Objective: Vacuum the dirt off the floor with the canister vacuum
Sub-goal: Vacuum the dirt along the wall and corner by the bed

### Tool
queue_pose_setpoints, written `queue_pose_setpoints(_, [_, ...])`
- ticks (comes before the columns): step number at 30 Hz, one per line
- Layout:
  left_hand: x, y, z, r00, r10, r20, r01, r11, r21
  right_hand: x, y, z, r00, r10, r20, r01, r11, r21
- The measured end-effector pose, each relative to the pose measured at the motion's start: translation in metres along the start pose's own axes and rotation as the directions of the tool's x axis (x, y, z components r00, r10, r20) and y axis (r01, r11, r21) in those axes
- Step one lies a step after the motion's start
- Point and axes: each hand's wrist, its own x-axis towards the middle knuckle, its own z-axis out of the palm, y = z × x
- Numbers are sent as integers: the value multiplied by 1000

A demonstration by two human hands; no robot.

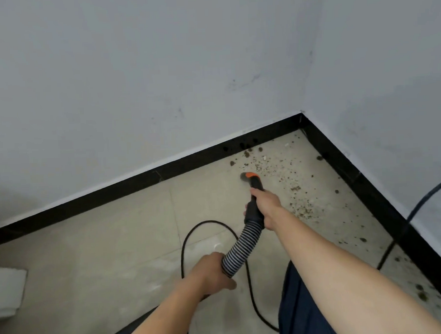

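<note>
My right hand grips the black vacuum handle, whose orange-tipped nozzle points down at the beige tiled floor near the room corner. My left hand holds the black-and-white ribbed hose lower down. Brown dirt crumbs lie scattered just right of the nozzle and along the right wall, with more dirt crumbs at the lower right. The canister itself is out of view.
Two white walls meet at a corner with a black baseboard. A black power cord loops on the floor by my hands. Another dark cable runs down the right wall. A white object sits at the left edge.
</note>
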Motion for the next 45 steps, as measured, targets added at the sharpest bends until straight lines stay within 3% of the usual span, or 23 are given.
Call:
queue_pose_setpoints(6, [21, -8, 1, 997, 25, 76, -18, 995, -95, 5, -10, 6, 999, 1, 54, 4, 994, -107])
queue_pose_setpoints(12, [59, -26, 13, 997, 77, -18, -79, 944, -321, 41, -14, 32, 990, -138, -21, 132, 976, -171])
queue_pose_setpoints(17, [76, -36, 15, 985, 156, 78, -112, 907, -406, 46, -17, 36, 995, -90, 40, 96, 976, -197])
queue_pose_setpoints(21, [77, -35, 10, 990, 130, -56, -142, 917, -372, 51, -19, 35, 989, -129, -73, 118, 983, -143])
queue_pose_setpoints(28, [75, -43, -6, 973, 107, -205, -189, 879, -437, 59, -35, 56, 994, -113, -10, 110, 985, -131])
queue_pose_setpoints(32, [63, -45, -1, 990, 127, -63, -141, 853, -502, 48, -32, 61, 992, -57, 109, 86, 953, -291])
queue_pose_setpoints(37, [38, -35, 14, 962, 155, 226, -17, 856, -517, 28, -17, 84, 930, 148, 335, 101, 776, -622])
queue_pose_setpoints(41, [20, -39, 12, 949, 157, 273, -12, 885, -466, 19, -2, 105, 868, 286, 406, 128, 661, -739])
queue_pose_setpoints(45, [7, -45, 10, 963, 135, 233, -18, 894, -447, 16, 6, 118, 852, 313, 420, 149, 624, -767])
